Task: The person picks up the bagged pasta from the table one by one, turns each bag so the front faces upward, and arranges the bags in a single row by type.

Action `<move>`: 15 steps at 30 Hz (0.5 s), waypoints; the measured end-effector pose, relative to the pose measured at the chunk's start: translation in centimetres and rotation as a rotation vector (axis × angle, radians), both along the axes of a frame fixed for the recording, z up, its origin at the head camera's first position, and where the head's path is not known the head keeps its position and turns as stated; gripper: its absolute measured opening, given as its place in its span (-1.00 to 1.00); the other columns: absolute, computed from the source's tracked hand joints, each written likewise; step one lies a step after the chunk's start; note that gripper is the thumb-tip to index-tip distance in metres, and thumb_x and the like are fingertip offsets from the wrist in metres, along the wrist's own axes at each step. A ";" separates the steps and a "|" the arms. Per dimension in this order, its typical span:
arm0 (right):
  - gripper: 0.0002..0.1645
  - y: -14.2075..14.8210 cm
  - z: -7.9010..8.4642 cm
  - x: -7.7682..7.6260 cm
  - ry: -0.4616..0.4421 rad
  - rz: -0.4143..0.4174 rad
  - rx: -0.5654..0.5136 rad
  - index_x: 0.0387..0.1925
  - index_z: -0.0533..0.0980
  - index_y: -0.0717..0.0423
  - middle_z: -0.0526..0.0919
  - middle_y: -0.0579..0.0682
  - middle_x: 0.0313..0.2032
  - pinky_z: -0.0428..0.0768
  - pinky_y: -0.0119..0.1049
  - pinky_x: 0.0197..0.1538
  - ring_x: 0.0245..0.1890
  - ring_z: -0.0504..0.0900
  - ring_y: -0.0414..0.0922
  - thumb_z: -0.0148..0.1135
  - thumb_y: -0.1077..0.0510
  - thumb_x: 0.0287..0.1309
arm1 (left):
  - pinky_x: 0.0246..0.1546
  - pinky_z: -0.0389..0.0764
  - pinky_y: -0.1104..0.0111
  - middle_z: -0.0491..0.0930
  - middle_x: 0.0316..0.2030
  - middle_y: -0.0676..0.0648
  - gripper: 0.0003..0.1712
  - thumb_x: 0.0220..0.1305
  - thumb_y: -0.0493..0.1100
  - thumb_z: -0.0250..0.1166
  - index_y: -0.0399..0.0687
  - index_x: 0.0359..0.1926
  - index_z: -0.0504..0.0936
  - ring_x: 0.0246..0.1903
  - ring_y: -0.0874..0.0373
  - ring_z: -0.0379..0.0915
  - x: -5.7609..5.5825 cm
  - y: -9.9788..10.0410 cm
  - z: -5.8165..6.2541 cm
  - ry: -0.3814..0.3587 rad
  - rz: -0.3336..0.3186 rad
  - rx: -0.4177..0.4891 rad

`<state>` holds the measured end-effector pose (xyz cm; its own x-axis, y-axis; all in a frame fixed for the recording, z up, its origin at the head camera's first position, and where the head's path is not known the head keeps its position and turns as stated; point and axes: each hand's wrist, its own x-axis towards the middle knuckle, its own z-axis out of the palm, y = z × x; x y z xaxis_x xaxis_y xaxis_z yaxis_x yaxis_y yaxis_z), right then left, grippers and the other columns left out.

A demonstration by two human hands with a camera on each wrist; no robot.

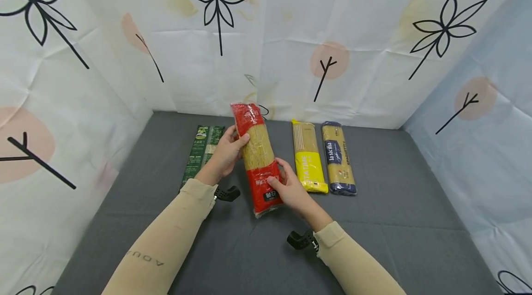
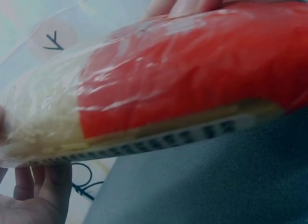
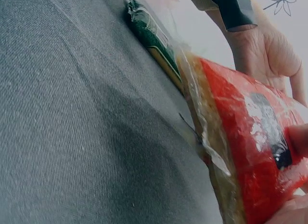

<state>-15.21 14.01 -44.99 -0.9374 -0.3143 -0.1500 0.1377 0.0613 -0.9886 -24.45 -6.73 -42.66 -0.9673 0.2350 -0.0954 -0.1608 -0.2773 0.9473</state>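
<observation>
Both hands hold up a red and clear plastic pack of noodles [image 1: 255,147], tilted with its top leaning left. The left hand [image 1: 226,154] grips the pack's left side near the upper red band, thumb on the front. At the lower right edge the right hand [image 1: 292,191] holds the red end, its thumb pressed on the front face. In the left wrist view the pack [image 2: 192,70] fills most of the picture, above the grey surface. The right wrist view shows its crimped clear end and red face [image 3: 240,137], with the left hand [image 3: 269,55] behind.
A green pack [image 1: 194,159] lies on the grey tabletop [image 1: 399,193], left of the held pack and partly behind the left hand. To the right lie a yellow pasta pack [image 1: 309,161] and a blue-labelled spaghetti pack [image 1: 338,159], side by side. Printed white cloth [image 1: 287,18] hangs around the table.
</observation>
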 end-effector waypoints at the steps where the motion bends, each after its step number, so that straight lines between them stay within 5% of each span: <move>1: -0.25 -0.1 0.0 0.0 0.004 -0.017 -0.003 0.45 -0.02 -0.12 0.37 0.12 0.24 0.55 -0.07 0.04 0.08 0.50 0.04 0.10 0.11 0.39 | -0.03 0.54 0.11 0.33 0.17 -0.20 -0.32 0.40 -0.09 0.19 0.06 0.44 0.12 0.10 -0.09 0.39 0.0 0.2 0.0 0.002 0.006 -0.008; 8: -0.30 -0.5 -0.2 -0.1 0.058 -0.118 -0.013 0.43 0.03 -0.13 0.41 0.13 0.17 0.58 -0.06 -0.02 0.03 0.52 0.05 0.08 0.19 0.40 | -0.02 0.53 0.09 0.37 0.14 -0.19 -0.29 0.38 -0.02 0.21 0.08 0.44 0.13 0.09 -0.08 0.41 0.5 1.1 -0.2 0.048 0.008 -0.093; 15: -0.28 -0.6 -0.2 -0.6 0.044 -0.205 0.025 0.44 -0.01 -0.20 0.40 0.06 0.18 0.58 -0.05 0.00 0.04 0.52 0.04 0.08 0.13 0.40 | 0.02 0.52 0.04 0.42 0.10 -0.14 -0.23 0.33 0.02 0.27 0.14 0.46 0.14 0.05 -0.01 0.47 1.6 2.1 -1.6 0.103 -0.019 -0.317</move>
<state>-15.79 13.40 -45.19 -0.9872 -0.1127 -0.1131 0.1067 0.0608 -0.9924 -22.88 -4.66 -44.25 -0.9713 0.2276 -0.0689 -0.0624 0.0357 0.9974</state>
